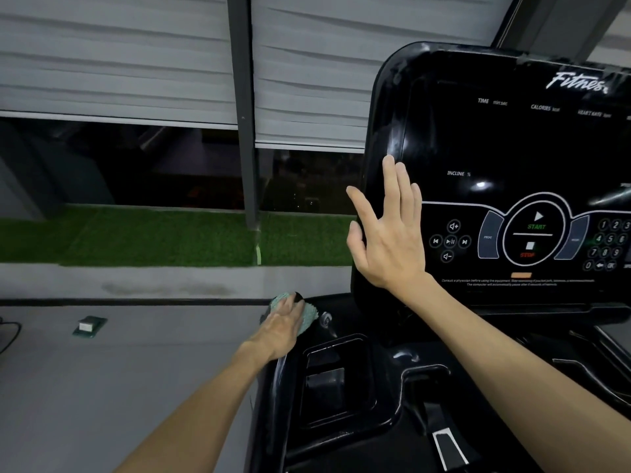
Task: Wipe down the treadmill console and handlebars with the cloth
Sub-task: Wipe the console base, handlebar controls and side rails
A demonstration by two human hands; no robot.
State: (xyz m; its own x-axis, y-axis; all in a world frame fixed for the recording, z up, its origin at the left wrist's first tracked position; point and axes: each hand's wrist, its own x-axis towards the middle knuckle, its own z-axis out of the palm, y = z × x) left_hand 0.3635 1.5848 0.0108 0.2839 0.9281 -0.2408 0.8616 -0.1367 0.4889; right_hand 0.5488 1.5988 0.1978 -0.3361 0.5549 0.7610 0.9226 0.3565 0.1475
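left hand (281,327), lower centre of frame, fingers curled over a teal fuzzy cloth (310,318) and pressing it onto the rounded black handlebar end (297,296) at the left corner of the treadmill. right hand (386,240), centre right, fingers straight and slightly spread, holds nothing. it lies flat at the left edge of the glossy black treadmill console (512,148); cannot tell if it touches.

progress, as a guess: cloth is on the left handlebar area only. the console face shows glare and faint smears, so it is probably not wiped yet. right-side bars are out of frame, unknown. most of the job looks left.

counts: one cloth, one console, two hands, one black cup-holder recess (336,380), two grey window blinds (112,52), one small green-and-white block (89,326) on the floor at lower left.
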